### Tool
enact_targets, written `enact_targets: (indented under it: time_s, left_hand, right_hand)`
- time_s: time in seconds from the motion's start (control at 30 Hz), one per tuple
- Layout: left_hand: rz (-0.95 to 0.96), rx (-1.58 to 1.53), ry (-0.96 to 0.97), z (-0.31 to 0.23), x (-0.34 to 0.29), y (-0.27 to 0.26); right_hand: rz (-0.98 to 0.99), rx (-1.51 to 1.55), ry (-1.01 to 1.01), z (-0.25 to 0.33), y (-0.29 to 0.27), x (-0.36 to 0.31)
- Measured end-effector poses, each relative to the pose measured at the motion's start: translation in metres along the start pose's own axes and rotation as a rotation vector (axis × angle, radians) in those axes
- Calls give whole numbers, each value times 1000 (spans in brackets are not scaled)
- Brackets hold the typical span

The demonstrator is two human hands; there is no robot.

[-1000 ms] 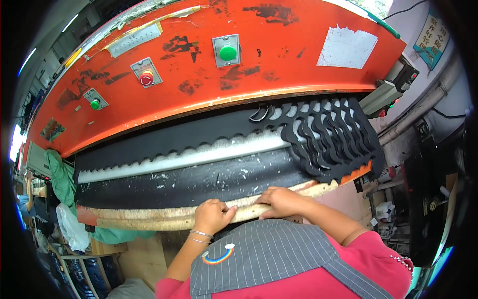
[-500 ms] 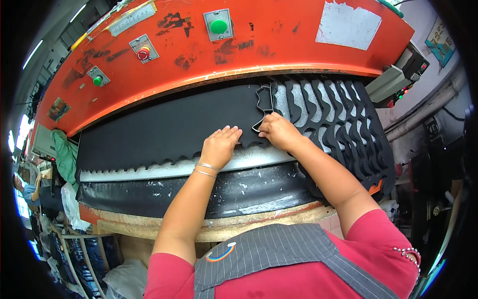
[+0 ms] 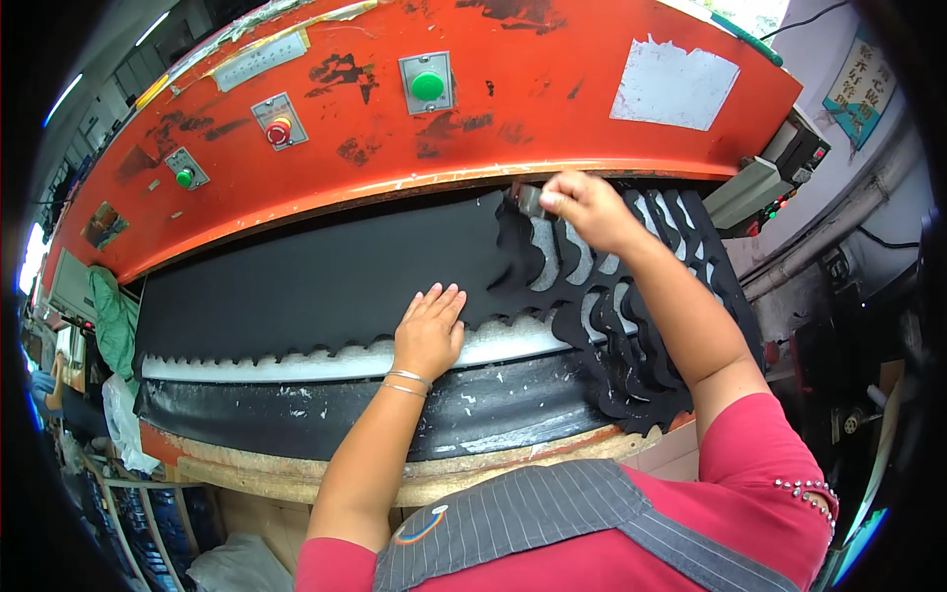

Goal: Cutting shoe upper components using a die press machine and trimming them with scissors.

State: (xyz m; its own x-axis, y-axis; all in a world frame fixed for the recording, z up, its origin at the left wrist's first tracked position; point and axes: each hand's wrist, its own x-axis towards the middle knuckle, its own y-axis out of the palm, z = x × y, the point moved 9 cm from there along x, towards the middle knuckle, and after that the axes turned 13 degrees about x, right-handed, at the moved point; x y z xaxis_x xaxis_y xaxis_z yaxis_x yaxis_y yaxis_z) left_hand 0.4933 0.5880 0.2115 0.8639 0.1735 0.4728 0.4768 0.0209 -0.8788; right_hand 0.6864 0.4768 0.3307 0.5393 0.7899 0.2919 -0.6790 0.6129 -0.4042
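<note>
A black foam-like sheet (image 3: 326, 276) lies across the press bed, its near edge scalloped. My left hand (image 3: 429, 331) rests flat on this sheet near that edge, fingers stretched out and holding nothing. My right hand (image 3: 592, 209) pinches a metal cutting die (image 3: 530, 200) by one end, close to the sheet's far edge. The die is tilted and partly blurred, so whether it touches the sheet I cannot tell. Beneath my right forearm, the cut part of the sheet (image 3: 636, 340) forms wavy black strips with pale gaps between them.
An orange-red press beam (image 3: 326, 128) spans the far side, carrying a large green button (image 3: 427, 86), a red button (image 3: 278, 130) and a smaller green button (image 3: 184, 178). A control box (image 3: 789, 168) stands at the right. A worn wooden edge (image 3: 444, 483) runs along the front.
My right hand has carried the die away from the near part of the sheet toward the far edge, exposing a wavy cut. My left hand stays on the sheet, its fingers more spread.
</note>
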Motion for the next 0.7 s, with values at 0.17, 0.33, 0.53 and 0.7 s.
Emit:
enact_targets:
  time_s: [0.17, 0.33, 0.53, 0.7]
  left_hand:
    - [221, -138, -103, -1, 27, 2]
    - [112, -282, -90, -14, 65, 14]
    - [560, -1606, -565, -129, 40, 64]
    - [513, -2184, -817, -185, 16, 24]
  right_hand:
    - [-120, 95, -31, -40, -10, -83]
    - [-340, 731, 16, -31, -23, -174]
    - [-387, 808, -228, 26, -45, -246]
    - [172, 336, -153, 50, 14, -255]
